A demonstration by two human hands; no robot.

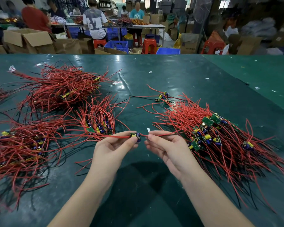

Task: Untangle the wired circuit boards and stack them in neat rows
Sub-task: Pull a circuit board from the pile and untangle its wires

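Observation:
I hold one small circuit board with yellow and purple parts above the green table. My left hand pinches the board between thumb and fingers. My right hand pinches its red and black wires, which run right into a tangled heap of boards and red wires. A short row of stacked boards lies just left of my hands, wires fanning away from me. More wired boards lie in a pile at the near left and another at the far left.
A few loose boards lie beyond the right heap. Small white scraps dot the table. Past the far edge are seated people, cardboard boxes, red stools and blue crates.

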